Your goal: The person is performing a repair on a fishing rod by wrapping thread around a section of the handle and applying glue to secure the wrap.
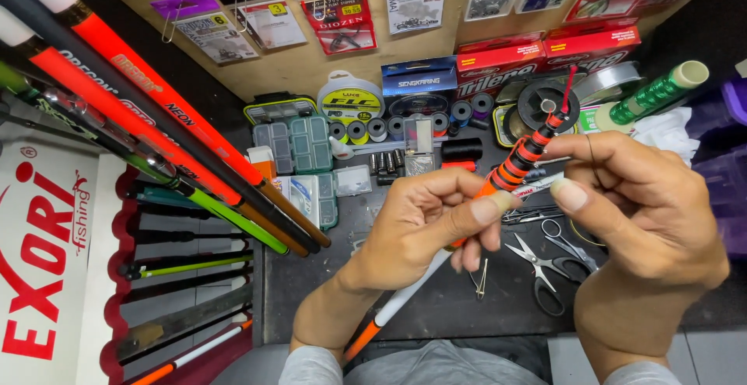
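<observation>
My left hand (pixel 424 225) grips a thin fishing rod section (pixel 523 155), orange with black bands near the tip and white lower down, pointing up and to the right. My right hand (pixel 622 206) is beside its banded upper part, thumb and forefinger pinched close to the rod, apparently holding a very thin line that I can barely make out. The red rod tip ends near a black spool (pixel 547 105).
Scissors (pixel 545 264) and small pliers (pixel 564 237) lie on the dark work surface (pixel 327 284) below my right hand. Small tackle boxes (pixel 299 144), line spools and packaged hooks fill the back. Several orange, black and green rods (pixel 156 113) lean in from the left.
</observation>
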